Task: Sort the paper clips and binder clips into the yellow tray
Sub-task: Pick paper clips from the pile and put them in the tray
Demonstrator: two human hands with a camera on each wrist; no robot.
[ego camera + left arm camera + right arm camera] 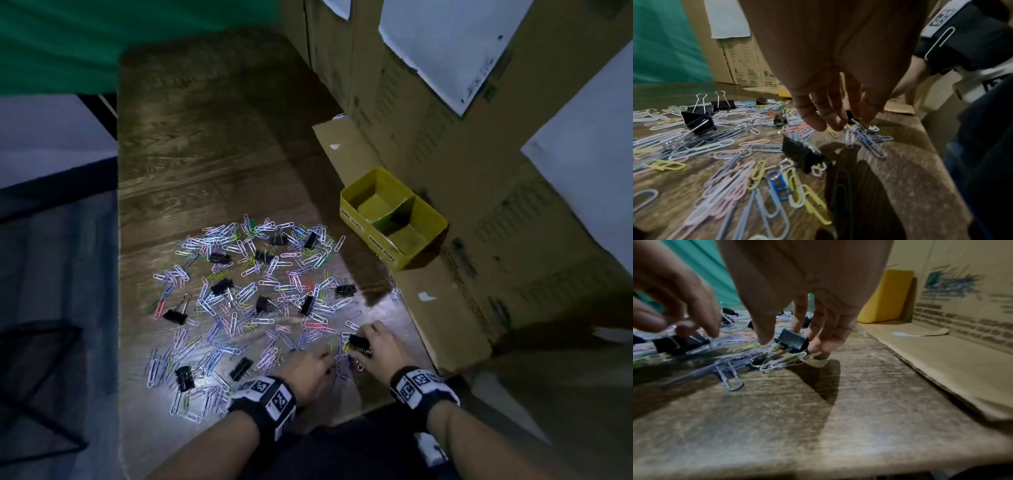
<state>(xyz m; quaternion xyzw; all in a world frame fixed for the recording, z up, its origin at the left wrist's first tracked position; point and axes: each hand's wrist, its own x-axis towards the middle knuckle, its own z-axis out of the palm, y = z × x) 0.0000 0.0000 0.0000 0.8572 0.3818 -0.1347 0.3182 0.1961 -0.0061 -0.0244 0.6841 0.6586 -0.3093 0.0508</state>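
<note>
Now | right grip (pixel 789 340) clamped on binder clip (pixel 794 341) | left grip (pixel 310 371) apart | yellow tray (pixel 428 214) labels blurred

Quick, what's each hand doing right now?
Left hand: open, fingers reaching down into the paper clips, holding nothing.
Right hand: pinching a black binder clip.

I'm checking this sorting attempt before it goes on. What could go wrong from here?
The black binder clip that the right hand pinches has paper clips tangled at its wire handles, so they may ride along into the wrong compartment of the yellow tray. The clips near the table edge could also be swept off.
</note>
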